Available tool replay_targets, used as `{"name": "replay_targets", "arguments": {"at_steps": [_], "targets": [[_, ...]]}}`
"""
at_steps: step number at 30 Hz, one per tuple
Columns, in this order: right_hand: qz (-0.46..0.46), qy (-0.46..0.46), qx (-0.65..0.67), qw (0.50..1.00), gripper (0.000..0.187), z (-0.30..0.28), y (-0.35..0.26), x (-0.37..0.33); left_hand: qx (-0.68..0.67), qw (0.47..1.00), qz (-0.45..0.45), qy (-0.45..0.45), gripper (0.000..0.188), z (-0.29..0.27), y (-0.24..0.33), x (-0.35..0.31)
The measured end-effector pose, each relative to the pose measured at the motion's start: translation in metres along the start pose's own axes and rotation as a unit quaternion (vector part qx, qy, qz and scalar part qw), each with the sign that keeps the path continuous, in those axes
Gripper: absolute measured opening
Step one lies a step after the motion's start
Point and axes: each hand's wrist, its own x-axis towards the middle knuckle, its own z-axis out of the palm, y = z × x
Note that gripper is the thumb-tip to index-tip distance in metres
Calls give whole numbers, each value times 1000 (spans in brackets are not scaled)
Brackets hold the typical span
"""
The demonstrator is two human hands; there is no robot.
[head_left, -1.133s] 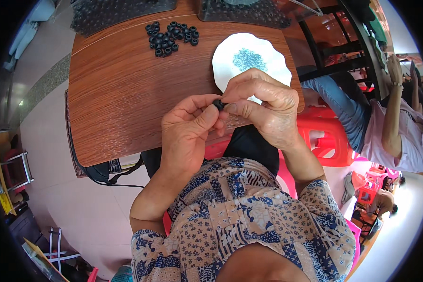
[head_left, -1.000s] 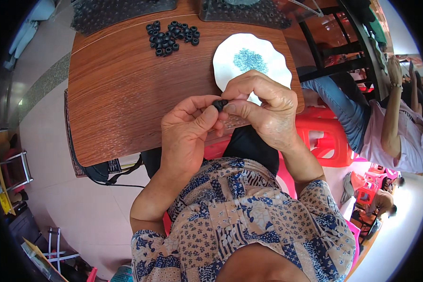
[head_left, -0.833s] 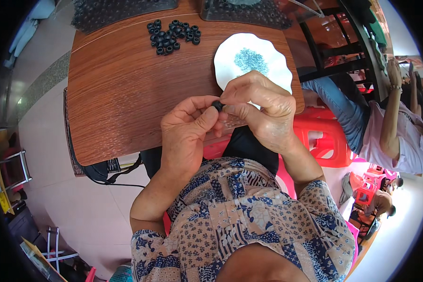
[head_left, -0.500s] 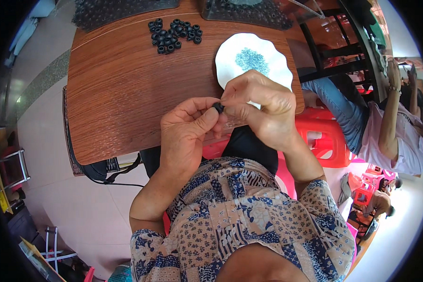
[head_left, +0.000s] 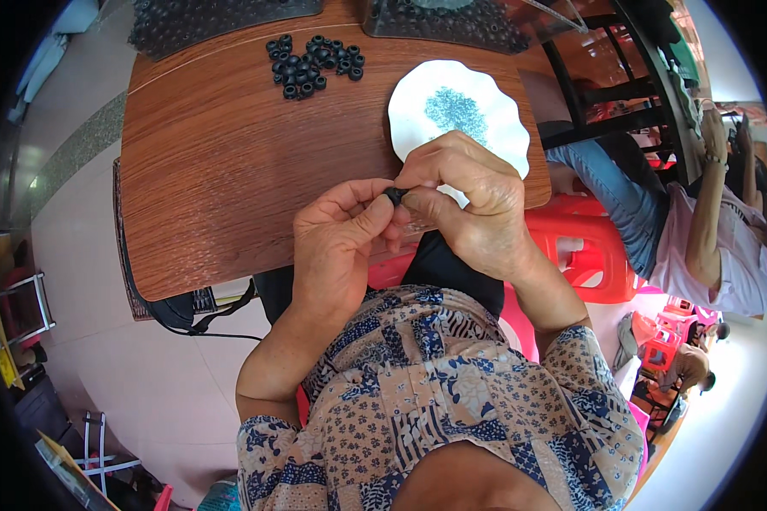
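Note:
Over the front edge of the wooden table, my left hand (head_left: 341, 226) pinches a small black round piece (head_left: 395, 195) between thumb and fingertips. My right hand (head_left: 473, 200) closes its thumb and forefinger on the same piece from the right. Whether a tiny part sits between the right fingertips is hidden. Just beyond my right hand lies a white plate with a wavy rim (head_left: 413, 100), partly covered by that hand. A patch of tiny grey-green bits (head_left: 456, 112) is spread over its middle.
Several similar black round pieces with holes (head_left: 311, 66) lie in a loose cluster on the wooden table (head_left: 222, 170). Clear containers of dark pieces (head_left: 222, 21) stand along the far edge. A red plastic stool (head_left: 588, 255) and a seated person (head_left: 699, 238) are at the right.
The right thumb and forefinger have come in onto the black piece, where they were pinched just beside it. My left hand has stayed nearly still.

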Motion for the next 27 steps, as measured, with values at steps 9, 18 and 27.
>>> {"name": "replay_targets", "arguments": {"at_steps": [9,18,27], "targets": [[18,20,52,998,18,3,2,-1,4,1000,30,0,18,1,-1,1],[90,55,150,983,21,18,-3,-11,-31,999,25,15,18,-1,-3,1],[-73,142,-65,985,36,46,10,-17,-23,997,30,61,18,6,-2,-3]]}}
